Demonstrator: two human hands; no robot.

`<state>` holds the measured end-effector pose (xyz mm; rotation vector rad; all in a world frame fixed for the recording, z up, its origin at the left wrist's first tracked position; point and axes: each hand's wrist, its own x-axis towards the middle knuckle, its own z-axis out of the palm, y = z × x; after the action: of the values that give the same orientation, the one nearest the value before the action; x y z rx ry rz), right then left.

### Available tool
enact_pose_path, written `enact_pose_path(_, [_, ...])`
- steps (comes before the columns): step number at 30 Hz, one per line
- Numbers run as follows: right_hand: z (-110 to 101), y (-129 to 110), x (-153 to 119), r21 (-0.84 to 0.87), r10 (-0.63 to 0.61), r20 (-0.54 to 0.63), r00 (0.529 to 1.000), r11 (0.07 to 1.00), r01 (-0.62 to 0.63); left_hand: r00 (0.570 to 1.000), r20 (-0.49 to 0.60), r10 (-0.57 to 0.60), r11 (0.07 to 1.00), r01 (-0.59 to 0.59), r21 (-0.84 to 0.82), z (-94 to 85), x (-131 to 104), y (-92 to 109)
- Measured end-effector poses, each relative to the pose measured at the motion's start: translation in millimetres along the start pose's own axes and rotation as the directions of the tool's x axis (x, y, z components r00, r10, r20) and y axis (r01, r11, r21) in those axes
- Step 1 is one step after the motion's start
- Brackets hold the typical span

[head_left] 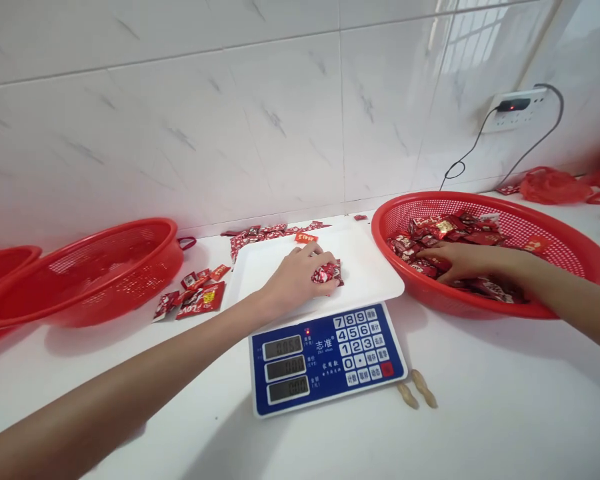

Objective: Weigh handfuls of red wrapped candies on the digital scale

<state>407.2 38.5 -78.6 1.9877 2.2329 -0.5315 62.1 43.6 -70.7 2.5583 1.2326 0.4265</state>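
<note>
Your left grip (296,272) is over the white tray (373,270) of the scale (330,363), thumb and fingers pinching a few red packets (331,272). These lie between the fingertips, on the right-hand side of the grip. Just beyond that grip's fingers, an orange-red packet (307,238) lies at the tray's far edge. Your right grip (460,261) reaches into the red basket (575,267), fingers down among the wrapped packets (445,228); you cannot tell whether it closes on any. More packets lie beyond and to the left of these fingers. Left of your left grip, loose packets (203,300) rest on the desk (480,400).
</note>
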Motion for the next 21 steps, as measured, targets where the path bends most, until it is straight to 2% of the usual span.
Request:
enact_pose_path(2, [-11,-2,-5,0.009,0.008,-0.047,0.999,1.0,-0.007,1.0,-0.018,0.024,0.999,-0.025,-0.028,0.2,1,-3])
enact_pose_path(5, [-35,-19,-12,0.008,0.049,-0.226,0.973,0.999,-0.048,0.998,-0.051,0.035,0.998,-0.038,-0.051,-0.1,3,-10])
enact_pose_path(7, [-48,-45,-10,0.02,0.038,-0.356,0.934,0.999,-0.034,0.996,-0.087,0.023,0.997,-0.03,-0.073,-1.3,4,-13])
enact_pose_path(9, [-55,-82,-2,0.044,-0.025,-0.419,0.908,0.998,0.048,0.992,-0.129,0.003,0.993,-0.018,-0.116,-4.0,2,-14])
enact_pose_path(12, [-51,-143,27,0.069,-0.163,-0.359,0.919,0.977,0.2,0.98,-0.195,-0.039,0.973,-0.007,-0.23,-12.1,-7,-15])
enact_pose_path(15, [-35,-185,61,0.068,-0.235,-0.283,0.93,0.962,0.263,0.95,-0.272,-0.151,0.922,0.036,-0.386,-24.7,-18,-23])
enact_pose_path(19, [-17,-210,80,0.073,-0.273,-0.283,0.919,0.95,0.305,0.898,-0.304,-0.317,0.827,0.106,-0.551,-38.6,-22,-41])
enact_pose_path(21, [-13,-216,79,0.081,-0.288,-0.301,0.909,0.942,0.325,0.893,-0.284,-0.35,0.796,0.123,-0.593,-40.8,-20,-47])
